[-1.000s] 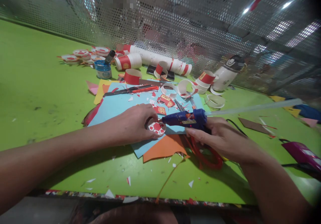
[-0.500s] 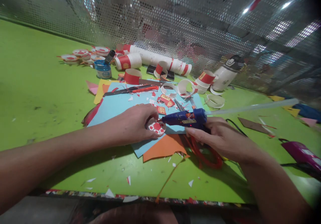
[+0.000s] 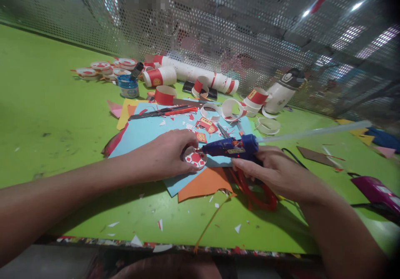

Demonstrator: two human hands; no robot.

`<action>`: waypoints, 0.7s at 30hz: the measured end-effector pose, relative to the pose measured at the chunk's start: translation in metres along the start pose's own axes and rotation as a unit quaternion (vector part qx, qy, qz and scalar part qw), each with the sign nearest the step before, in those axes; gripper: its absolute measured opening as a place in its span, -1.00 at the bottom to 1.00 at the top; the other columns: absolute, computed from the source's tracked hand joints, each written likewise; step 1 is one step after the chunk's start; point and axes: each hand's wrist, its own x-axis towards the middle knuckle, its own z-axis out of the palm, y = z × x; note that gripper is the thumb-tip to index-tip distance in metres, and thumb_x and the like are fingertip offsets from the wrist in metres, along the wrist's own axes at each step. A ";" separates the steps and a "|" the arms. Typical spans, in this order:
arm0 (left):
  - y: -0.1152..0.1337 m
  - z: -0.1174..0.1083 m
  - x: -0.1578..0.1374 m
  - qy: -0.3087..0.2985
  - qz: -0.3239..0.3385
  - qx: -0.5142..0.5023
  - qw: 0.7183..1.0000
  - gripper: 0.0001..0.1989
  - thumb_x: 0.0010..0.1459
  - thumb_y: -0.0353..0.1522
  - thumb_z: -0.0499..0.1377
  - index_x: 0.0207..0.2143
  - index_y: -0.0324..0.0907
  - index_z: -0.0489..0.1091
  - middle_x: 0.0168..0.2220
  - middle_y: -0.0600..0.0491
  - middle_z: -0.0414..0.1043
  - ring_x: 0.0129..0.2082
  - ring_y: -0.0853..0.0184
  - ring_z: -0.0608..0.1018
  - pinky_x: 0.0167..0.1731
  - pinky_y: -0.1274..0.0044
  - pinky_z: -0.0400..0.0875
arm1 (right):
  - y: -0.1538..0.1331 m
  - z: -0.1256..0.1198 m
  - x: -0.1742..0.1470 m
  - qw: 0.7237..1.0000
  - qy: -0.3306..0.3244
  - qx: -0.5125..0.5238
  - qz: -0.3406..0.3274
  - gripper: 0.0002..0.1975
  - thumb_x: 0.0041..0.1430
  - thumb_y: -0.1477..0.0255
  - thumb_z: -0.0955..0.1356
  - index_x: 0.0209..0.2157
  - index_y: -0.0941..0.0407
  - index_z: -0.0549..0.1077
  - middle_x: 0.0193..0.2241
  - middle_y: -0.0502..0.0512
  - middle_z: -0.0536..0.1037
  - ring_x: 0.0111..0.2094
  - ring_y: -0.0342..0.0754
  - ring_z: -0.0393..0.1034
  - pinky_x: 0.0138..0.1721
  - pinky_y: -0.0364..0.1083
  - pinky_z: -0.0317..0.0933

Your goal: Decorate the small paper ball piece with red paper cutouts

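Note:
My left hand (image 3: 170,152) is closed around the edge of a small round white piece with red patches (image 3: 196,158), like a cut paper-cup base. In my right hand (image 3: 275,168) is a blue hot glue gun (image 3: 233,147), with a long clear glue stick (image 3: 315,132) jutting from its back. The gun's nozzle points left and meets the upper edge of the round piece. Beneath both lies light blue paper (image 3: 140,135), with orange paper (image 3: 203,183) at its near edge. Red-handled scissors (image 3: 261,200) rest below my right hand.
Cut cup rings (image 3: 233,110), red paper scraps (image 3: 206,125) and a craft knife (image 3: 162,112) lie beyond my hands. Further back are stacked paper cups (image 3: 200,73), a blue jar (image 3: 128,86), finished-looking discs (image 3: 101,66) and a white bottle (image 3: 278,93). A purple device (image 3: 376,193) sits right.
Almost nothing differs. The glue stick's rear end has dipped very slightly; both hands keep their places and the nozzle stays at the round piece.

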 end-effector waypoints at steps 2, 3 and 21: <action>0.001 -0.001 0.000 -0.002 -0.001 0.002 1.000 -0.78 -0.02 -0.28 0.22 -0.30 -0.17 0.37 -0.37 0.05 0.37 -0.41 0.32 0.39 -0.44 0.51 0.19 | 0.000 -0.001 0.000 1.000 -0.002 0.011 0.007 -0.44 0.19 -0.04 0.18 -0.64 0.10 0.32 -0.61 0.05 0.39 -0.49 -0.07 0.29 -0.42 -0.07 0.15; 0.001 -0.001 0.000 -0.003 -0.001 0.003 1.000 -0.77 -0.01 -0.28 0.22 -0.28 -0.18 0.38 -0.37 0.04 0.38 -0.41 0.31 0.39 -0.43 0.51 0.20 | -0.001 -0.001 0.000 1.000 -0.005 0.019 0.012 -0.43 0.18 -0.05 0.18 -0.64 0.10 0.32 -0.61 0.06 0.40 -0.49 -0.07 0.29 -0.43 -0.07 0.15; 0.000 0.000 0.000 -0.015 0.014 0.019 1.000 -0.74 0.04 -0.25 0.19 -0.23 -0.19 0.42 -0.31 -0.01 0.39 -0.35 0.27 0.39 -0.38 0.49 0.21 | 0.002 -0.001 0.001 0.994 -0.047 0.091 0.030 -0.43 0.20 -0.05 0.20 -0.55 0.15 0.43 -0.53 0.08 0.47 -0.51 -0.11 0.30 -0.49 -0.10 0.15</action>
